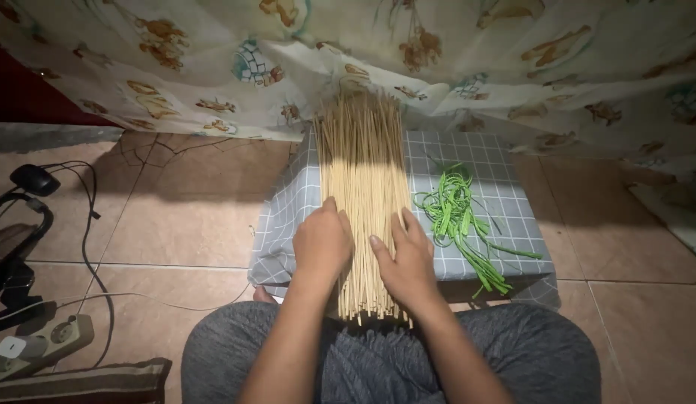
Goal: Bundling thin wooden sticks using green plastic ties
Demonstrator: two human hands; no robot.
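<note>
My knees in grey trousers [363, 359] are nearest. Just beyond them my left hand [322, 243] and right hand [408, 262] lie flat, fingers spread a little, gripping nothing, pressed side by side on a bundle of thin pale sticks [363, 164]. The bundle runs away from me across a grey checked cloth [498, 164]. Green strips [456, 213] lie just right of the sticks. Farthest hangs a printed curtain [438, 52].

Tan tiled floor [191, 217], patterned curtain [453, 67] behind, power strip [41, 346] at left.
</note>
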